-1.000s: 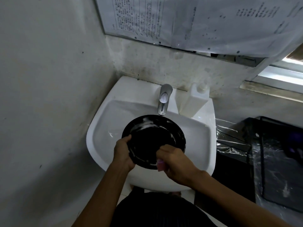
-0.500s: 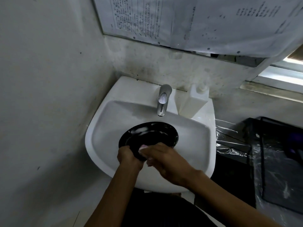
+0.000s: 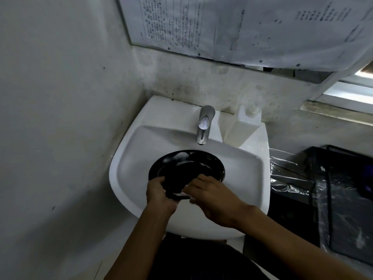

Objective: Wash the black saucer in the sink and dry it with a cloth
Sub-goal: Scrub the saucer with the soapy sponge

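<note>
The black saucer (image 3: 186, 168) sits tilted over the white sink (image 3: 129, 168), streaked with soap foam, its near edge hidden by my hands. My left hand (image 3: 159, 195) grips the saucer's near left rim, thumb on top. My right hand (image 3: 214, 199) is curled round a small pale pink sponge (image 3: 186, 194), which shows only as a sliver at the fingertips and is pressed against the saucer's near edge. No cloth is in view.
A chrome tap (image 3: 203, 126) stands behind the saucer with no water running from it. A white soap bottle (image 3: 242, 126) stands on the sink's back right corner. Black items wrapped in clear film (image 3: 333, 188) fill the right side. A wall (image 3: 60, 118) lies close on the left.
The saucer has tipped from nearly facing me to flatter and lower in the sink. My right hand with the sponge has moved from the saucer's right part to its near edge, beside my left hand.
</note>
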The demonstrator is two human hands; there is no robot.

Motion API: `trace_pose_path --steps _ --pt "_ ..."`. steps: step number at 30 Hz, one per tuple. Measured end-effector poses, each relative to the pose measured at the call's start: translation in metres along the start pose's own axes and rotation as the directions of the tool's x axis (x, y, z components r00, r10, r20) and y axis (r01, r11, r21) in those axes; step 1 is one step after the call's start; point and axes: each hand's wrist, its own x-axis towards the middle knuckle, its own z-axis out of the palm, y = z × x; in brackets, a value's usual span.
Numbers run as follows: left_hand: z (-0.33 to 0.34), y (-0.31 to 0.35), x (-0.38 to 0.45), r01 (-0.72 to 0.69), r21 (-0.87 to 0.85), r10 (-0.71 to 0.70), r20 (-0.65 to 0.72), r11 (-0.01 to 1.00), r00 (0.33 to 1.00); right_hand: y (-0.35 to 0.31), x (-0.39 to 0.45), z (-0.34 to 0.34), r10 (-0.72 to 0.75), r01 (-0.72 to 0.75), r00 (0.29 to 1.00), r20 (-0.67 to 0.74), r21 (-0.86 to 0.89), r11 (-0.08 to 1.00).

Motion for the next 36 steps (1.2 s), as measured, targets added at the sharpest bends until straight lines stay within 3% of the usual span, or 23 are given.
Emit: trace_pose_path --steps 3,6,9,12,16,18,23,25,28,31,36 --pt "-0.013 0.021 -0.001 0.083 0.129 -0.089 0.046 0.988 0.995 0.012 -0.01 -0.02 -0.02 0.017 1.0 0.022 0.128 0.992" --pt "-0.022 0.033 0.011 0.081 0.218 -0.085 0.011 0.973 0.996 0.024 -0.023 -0.032 0.002 -0.015 0.998 0.055 0.236 0.972" --pt "-0.017 0.026 0.022 0.005 0.2 -0.004 -0.006 0.98 1.0 0.02 -0.021 -0.024 0.001 -0.009 0.999 0.042 0.187 0.982" --pt "-0.003 0.008 0.022 -0.086 0.059 0.089 -0.05 0.995 0.995 -0.001 -0.004 -0.005 0.0 0.001 1.0 -0.019 0.075 0.997" --pt "0.006 -0.002 0.009 0.02 0.037 -0.019 -0.028 0.999 0.999 -0.014 0.01 0.006 -0.004 0.004 1.0 -0.007 -0.031 1.0" --pt "0.002 0.01 0.003 0.113 0.129 -0.119 0.045 0.985 0.992 -0.006 0.007 -0.012 -0.005 0.002 0.999 0.037 0.082 0.997" --pt "-0.015 0.036 0.013 0.116 0.228 -0.128 0.038 0.967 0.991 0.016 -0.013 -0.045 0.027 -0.035 0.999 0.028 0.36 0.932" --pt "-0.011 0.029 0.012 0.087 0.151 -0.093 0.037 0.985 0.995 0.013 -0.011 -0.037 0.016 -0.018 1.0 0.009 0.316 0.948" --pt "0.0 0.009 0.004 0.058 0.046 -0.059 0.023 0.997 0.998 -0.003 0.004 -0.012 -0.045 0.046 0.999 -0.015 0.071 0.996" --pt "-0.001 0.005 0.001 0.114 0.088 -0.115 0.007 0.99 0.993 -0.013 0.015 -0.007 -0.08 0.084 0.996 0.034 -0.109 0.991" --pt "-0.013 0.036 0.005 0.138 0.265 -0.149 0.02 0.954 0.989 0.006 0.0 -0.044 -0.107 0.093 0.992 0.069 0.174 0.98"
